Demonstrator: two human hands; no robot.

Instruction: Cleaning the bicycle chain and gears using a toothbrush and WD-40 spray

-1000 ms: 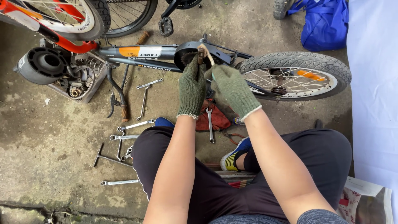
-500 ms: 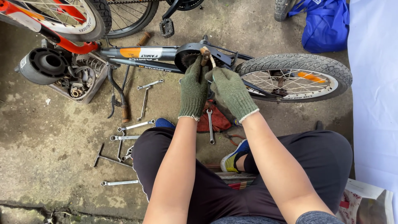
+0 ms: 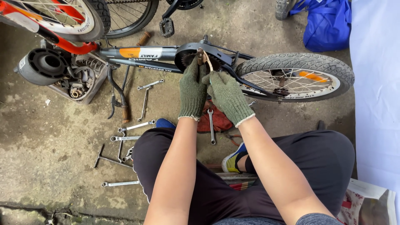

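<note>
A small grey bike (image 3: 166, 53) lies on its side on the concrete floor (image 3: 50, 137), and the work is at its chainwheel (image 3: 192, 58), between the frame tube and the rear wheel (image 3: 293, 77). A short brown tool (image 3: 200, 55) stands up out of the middle of the chainwheel.

The left hand (image 3: 192, 89), in a green knit glove, is closed around the lower part of that tool, fingers curled at the chainwheel's edge. The right hand (image 3: 227, 93), gloved the same, is bunched just beside it and touching it; its fingertips pinch near a thin pale strip that curves off the tool. What exactly they pinch I cannot tell.

Under the wrists lies a red rag (image 3: 216, 121) with a spanner (image 3: 211, 127) across it. More spanners (image 3: 134, 126) lie scattered to the left, with a T-handled wrench (image 3: 108, 157) and a hammer (image 3: 121, 104) nearby. Further left stands a crate (image 3: 77, 81) of greasy parts, with a black cylinder (image 3: 41, 64) beside it. A red bike (image 3: 58, 21) crosses the top left corner, and a blue bag (image 3: 327, 25) sits at the top right. The person's own knees in dark trousers (image 3: 300, 158) fill the foreground.
</note>
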